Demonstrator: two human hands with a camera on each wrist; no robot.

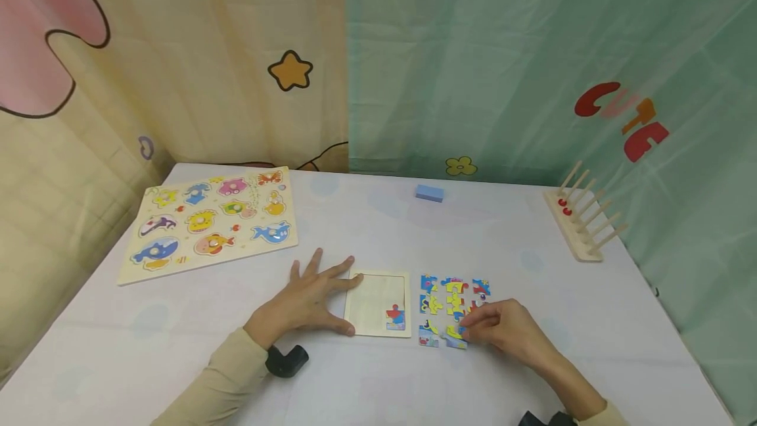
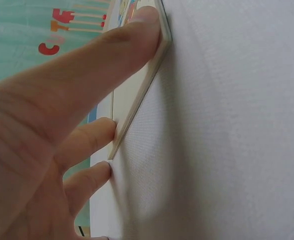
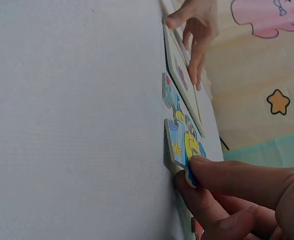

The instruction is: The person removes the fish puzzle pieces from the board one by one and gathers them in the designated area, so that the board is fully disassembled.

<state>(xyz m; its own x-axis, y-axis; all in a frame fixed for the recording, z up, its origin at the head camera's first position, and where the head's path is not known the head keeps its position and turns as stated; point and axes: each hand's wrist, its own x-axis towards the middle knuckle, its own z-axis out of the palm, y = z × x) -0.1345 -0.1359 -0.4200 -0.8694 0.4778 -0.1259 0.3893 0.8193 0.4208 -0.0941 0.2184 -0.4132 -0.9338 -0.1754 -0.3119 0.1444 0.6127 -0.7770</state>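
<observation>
My left hand, fingers spread, rests at the left edge of a pale wooden puzzle tray, its thumb on the near corner. One red-and-blue jigsaw piece lies in the tray's near right corner. Right of the tray, several loose jigsaw pieces lie in rough columns. My right hand pinches a blue-and-yellow jigsaw piece between thumb and fingers at the near end of the middle column. In the right wrist view its edge looks slightly raised off the table. The right hand hides part of the right column.
A wooden board of animal shapes lies at the far left. A blue block sits near the table's back edge. At the far right stands a pegged wooden rack with red beads. Curtains hang behind the white table.
</observation>
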